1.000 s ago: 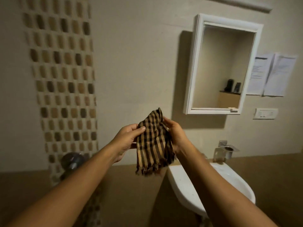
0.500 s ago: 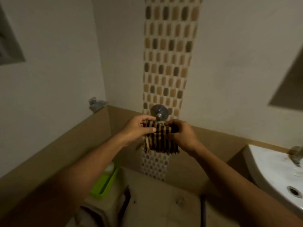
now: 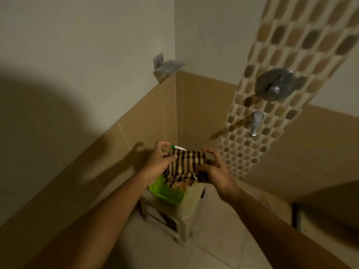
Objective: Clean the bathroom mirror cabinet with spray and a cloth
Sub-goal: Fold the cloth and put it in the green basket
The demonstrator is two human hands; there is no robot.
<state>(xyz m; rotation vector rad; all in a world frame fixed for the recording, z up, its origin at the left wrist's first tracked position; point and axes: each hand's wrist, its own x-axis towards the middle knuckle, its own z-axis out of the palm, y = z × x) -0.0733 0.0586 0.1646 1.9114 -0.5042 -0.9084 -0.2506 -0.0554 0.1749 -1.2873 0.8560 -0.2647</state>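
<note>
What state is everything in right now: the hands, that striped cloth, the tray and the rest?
Brown-and-black striped cloth: folded, held up between both hands, fringe hanging down.
Left hand: pinches the cloth's left edge.
Right hand: grips its right edge.
Beige plastic stool: standing upright.
Green plastic tray: on the stool, partly hidden by the cloth.
Metal wall tap: no water seen running.

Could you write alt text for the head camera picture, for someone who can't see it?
A person's left hand and right hand hold a folded brown-and-black striped cloth by its ends above a green tub on a beige stool in a tiled bathroom corner. A metal shower valve and spout are on the wall to the right.
</note>
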